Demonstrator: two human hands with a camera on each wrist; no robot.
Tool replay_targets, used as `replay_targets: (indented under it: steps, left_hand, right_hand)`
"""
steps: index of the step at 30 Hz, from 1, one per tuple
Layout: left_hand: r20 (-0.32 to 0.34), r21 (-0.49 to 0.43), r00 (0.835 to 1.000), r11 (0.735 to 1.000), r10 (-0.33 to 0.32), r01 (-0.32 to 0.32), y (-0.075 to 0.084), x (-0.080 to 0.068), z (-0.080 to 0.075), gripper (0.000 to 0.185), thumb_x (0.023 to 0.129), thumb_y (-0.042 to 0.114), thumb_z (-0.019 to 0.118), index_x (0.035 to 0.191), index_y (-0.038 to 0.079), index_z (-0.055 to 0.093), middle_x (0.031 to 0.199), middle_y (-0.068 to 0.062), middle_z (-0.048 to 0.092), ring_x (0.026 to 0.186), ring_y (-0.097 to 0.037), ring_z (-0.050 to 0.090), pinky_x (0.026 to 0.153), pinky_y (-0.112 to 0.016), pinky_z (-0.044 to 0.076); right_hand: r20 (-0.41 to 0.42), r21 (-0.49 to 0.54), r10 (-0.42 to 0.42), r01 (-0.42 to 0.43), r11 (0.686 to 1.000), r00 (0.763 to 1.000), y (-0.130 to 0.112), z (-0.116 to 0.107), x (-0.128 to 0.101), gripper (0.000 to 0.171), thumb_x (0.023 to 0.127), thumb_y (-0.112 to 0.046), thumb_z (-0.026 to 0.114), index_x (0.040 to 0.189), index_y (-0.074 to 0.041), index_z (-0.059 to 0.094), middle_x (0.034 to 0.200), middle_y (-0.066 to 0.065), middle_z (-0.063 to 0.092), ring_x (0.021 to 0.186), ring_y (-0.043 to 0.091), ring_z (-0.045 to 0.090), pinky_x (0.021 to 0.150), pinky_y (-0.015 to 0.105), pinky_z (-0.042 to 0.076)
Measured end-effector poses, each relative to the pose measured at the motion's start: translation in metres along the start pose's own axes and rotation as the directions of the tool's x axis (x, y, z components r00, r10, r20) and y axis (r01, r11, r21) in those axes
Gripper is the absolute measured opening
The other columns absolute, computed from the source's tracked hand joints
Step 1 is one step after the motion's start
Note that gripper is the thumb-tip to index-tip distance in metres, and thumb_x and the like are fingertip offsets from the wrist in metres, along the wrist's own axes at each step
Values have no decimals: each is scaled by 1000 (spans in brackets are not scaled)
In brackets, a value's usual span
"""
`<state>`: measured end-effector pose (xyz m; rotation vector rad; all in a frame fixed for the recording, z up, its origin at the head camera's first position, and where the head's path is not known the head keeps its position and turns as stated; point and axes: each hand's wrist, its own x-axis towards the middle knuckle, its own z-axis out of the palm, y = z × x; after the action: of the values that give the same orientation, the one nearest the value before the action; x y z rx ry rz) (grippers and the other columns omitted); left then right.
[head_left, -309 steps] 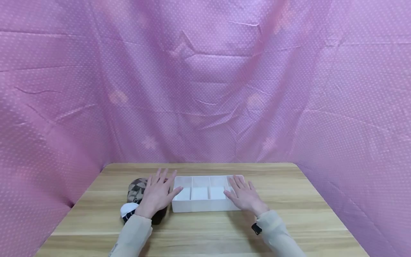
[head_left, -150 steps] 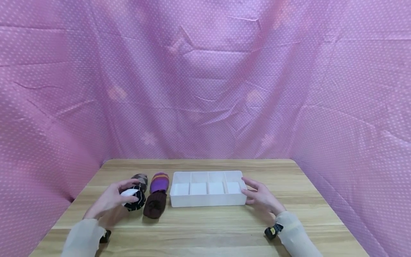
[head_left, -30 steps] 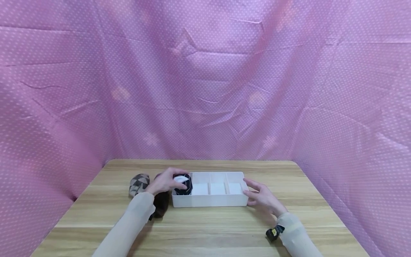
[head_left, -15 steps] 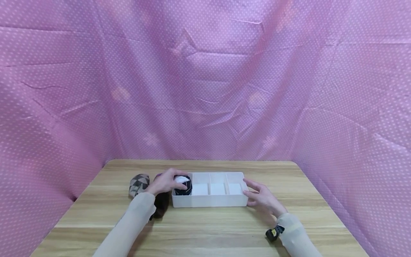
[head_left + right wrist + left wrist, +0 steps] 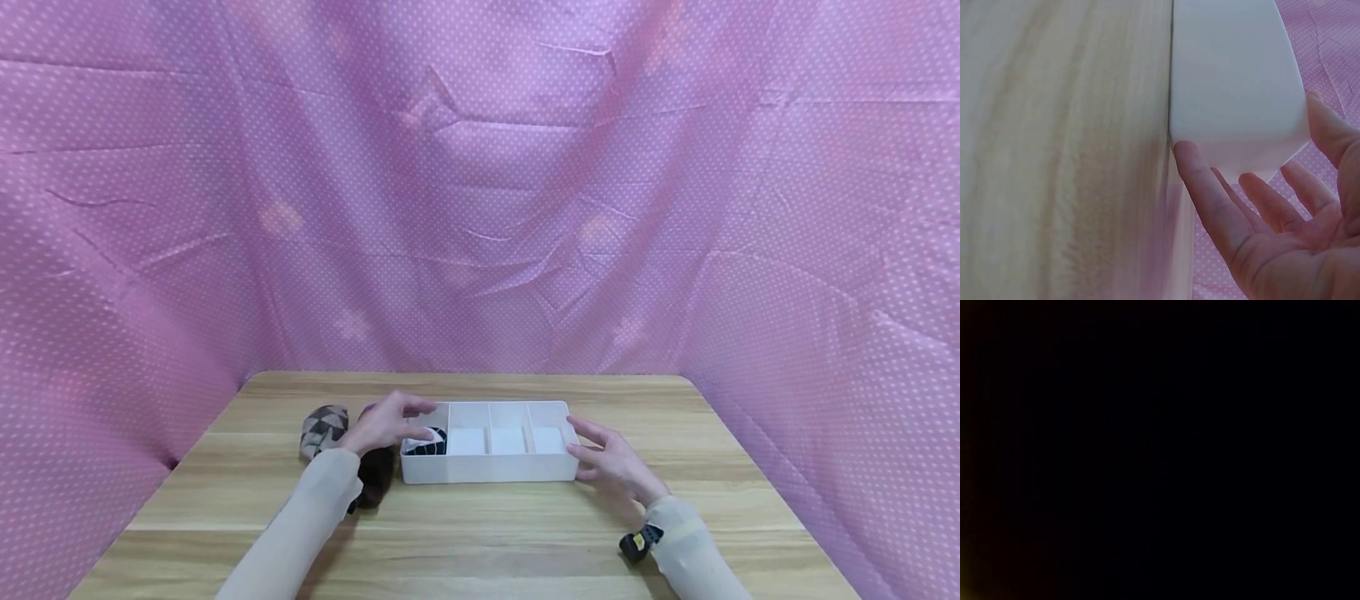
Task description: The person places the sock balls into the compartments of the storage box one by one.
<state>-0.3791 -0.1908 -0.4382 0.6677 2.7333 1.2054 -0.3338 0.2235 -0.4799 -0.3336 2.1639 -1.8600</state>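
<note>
A rolled black-and-white sock (image 5: 432,443) sits low in the leftmost compartment of a white divided box (image 5: 491,469). Just above it is my left hand (image 5: 381,425), fingertips inside the compartment, thumb and fingers apart from each other. At the box's right end my right hand (image 5: 615,460) rests with fingers spread. The right wrist view shows those fingertips (image 5: 1188,154) against the box's corner and end wall. Everything in the left wrist view is dark.
Left of the box lie a checkered rolled sock (image 5: 324,431) and a dark brown one (image 5: 377,479). My left arm partly covers a purple one (image 5: 367,409). A wooden table (image 5: 480,542) carries everything; pink dotted fabric (image 5: 480,208) hangs behind and at both sides.
My left hand carried the black-and-white sock from the table into the leftmost compartment, then let it go; it dropped lower. My right hand moved from over the box to its right end.
</note>
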Motion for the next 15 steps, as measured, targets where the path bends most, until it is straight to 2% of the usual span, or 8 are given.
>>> replay_targets:
  steps: [10,15]
  left_hand:
    - [-14,-76,999,996,40,-41,3,-12,-5,55,82,23,80,131,5,61,132,-12,63,124,-33,57,107,-49,43]
    - [-38,-88,999,995,36,-39,3,-20,-6,53,84,25,79,130,6,62,130,-13,64,119,-34,59,101,-49,48]
  right_hand:
    - [7,-10,-4,4,1000,1000,-1,-2,-3,71,96,-19,64,154,-4,25,161,25,14,125,35,54,91,49,54]
    - [-2,-13,4,-4,1000,1000,2,-3,-4,71,95,-20,65,154,-5,27,161,24,16,126,35,53,90,48,54]
